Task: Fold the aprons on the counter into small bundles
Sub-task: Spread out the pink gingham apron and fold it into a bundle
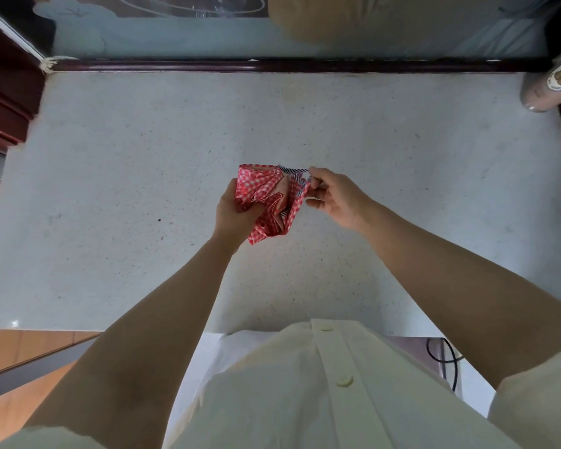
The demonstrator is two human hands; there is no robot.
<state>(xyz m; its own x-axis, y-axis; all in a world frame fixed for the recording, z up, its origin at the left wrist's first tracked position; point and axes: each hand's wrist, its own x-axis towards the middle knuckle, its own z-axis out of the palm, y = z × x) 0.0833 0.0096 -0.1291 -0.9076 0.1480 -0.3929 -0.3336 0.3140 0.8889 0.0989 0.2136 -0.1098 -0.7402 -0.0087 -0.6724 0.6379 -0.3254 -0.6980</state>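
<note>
- Left hand (232, 210) grips the bunched red-checked apron (263, 192) from its 8 o'clock side, fingers curled into the cloth.
- Right hand (336, 197) pinches the apron's strap (299, 195) at the bundle's 3 o'clock.
- Apron sits over the middle of the speckled counter (127, 189).
- A pale bottle (551, 87) lies at 2 o'clock, near the back edge.

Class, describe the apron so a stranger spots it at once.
A speckled counter fills the view. Over its middle, the left hand grips a bunched apron while the right hand pinches its strap. It alone is checked red and white, with striped trim.
</note>
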